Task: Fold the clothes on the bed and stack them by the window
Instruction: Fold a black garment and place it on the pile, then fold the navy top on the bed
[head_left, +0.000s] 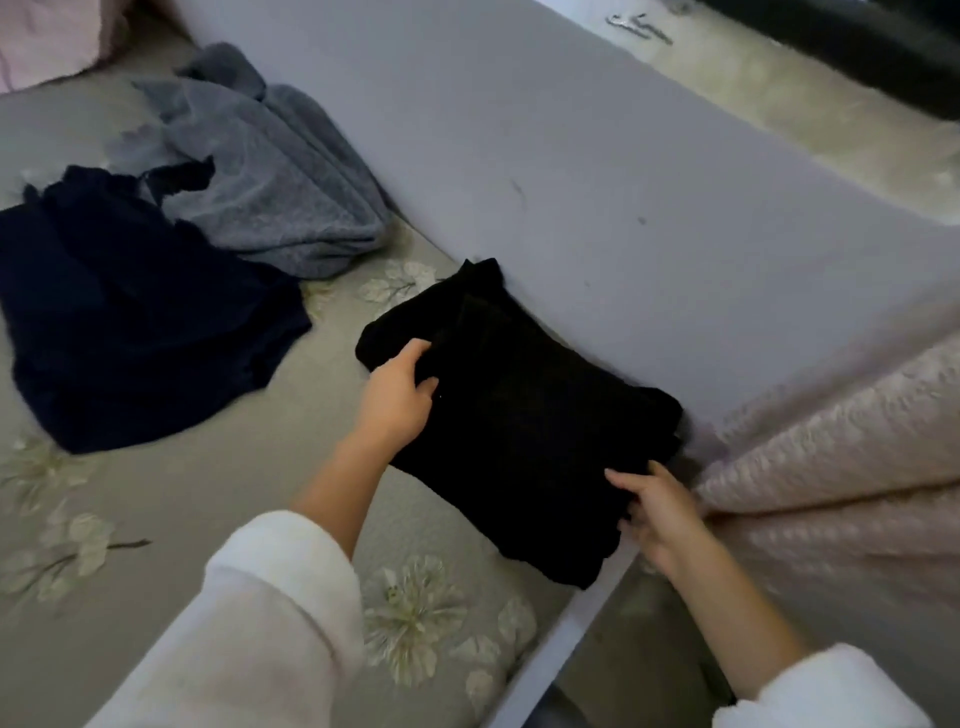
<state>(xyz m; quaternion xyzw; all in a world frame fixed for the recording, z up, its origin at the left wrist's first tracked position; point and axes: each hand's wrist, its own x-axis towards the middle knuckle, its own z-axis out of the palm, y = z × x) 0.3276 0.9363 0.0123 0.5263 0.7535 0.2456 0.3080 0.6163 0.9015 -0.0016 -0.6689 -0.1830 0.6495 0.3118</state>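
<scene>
A folded black garment lies on the bed against a pale lilac wall panel. My left hand grips its left edge, fingers curled over the cloth. At the garment's near right corner my right hand pinches the edge, thumb on top. A dark navy garment lies spread and unfolded at the left. Behind it, a grey knit garment sits crumpled.
The bed sheet is grey-green with pale flower prints. A pink textured blanket is bunched at the right. A lilac panel runs diagonally along the bed; beyond it a light ledge holds a small metal object.
</scene>
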